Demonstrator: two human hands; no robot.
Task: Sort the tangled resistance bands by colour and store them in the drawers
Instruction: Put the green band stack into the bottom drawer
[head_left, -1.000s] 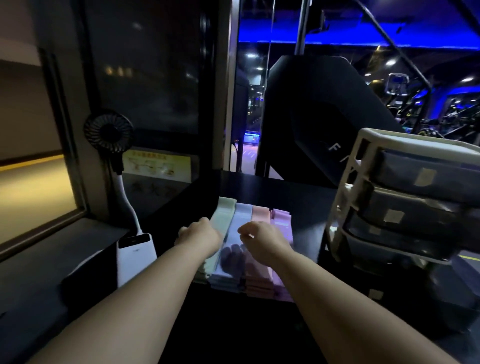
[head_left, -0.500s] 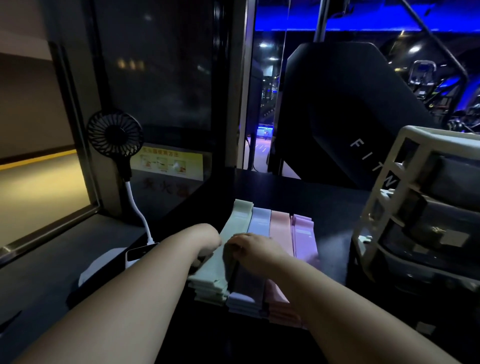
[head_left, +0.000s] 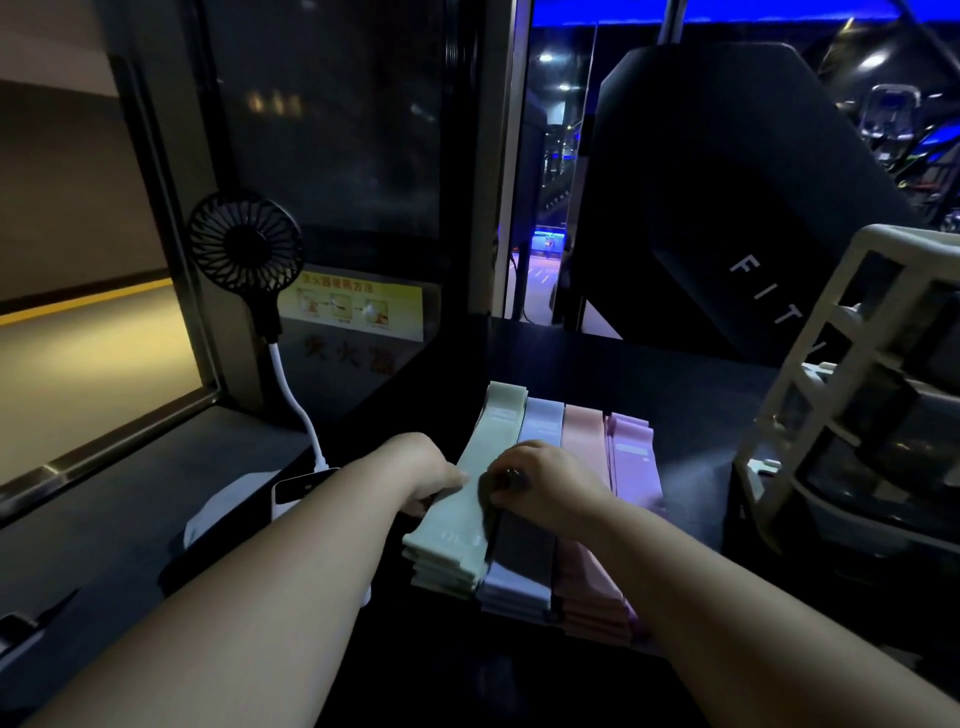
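Dimly seen, drawer unit (head_left: 878, 249) cropped at right. Green bands (head_left: 498, 415), long axis running away from viewer, pinched at edge by left hand (head_left: 421, 467) fingers; right hand (head_left: 550, 478) fingers curled, grip cannot be told.

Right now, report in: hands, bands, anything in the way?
Left hand and right hand grip the green bands. Blue bands, pink bands, purple bands stacked alongside. Drawers at right, nothing seen between.

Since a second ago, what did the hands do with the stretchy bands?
The right hand slid left, off the blue stack and pink stack, and now curls its fingers over the right edge of the green stack. The left hand shifted to that stack's left edge and grips it. The stacks kept their order, with the purple stack last. The fan and drawers stayed put.
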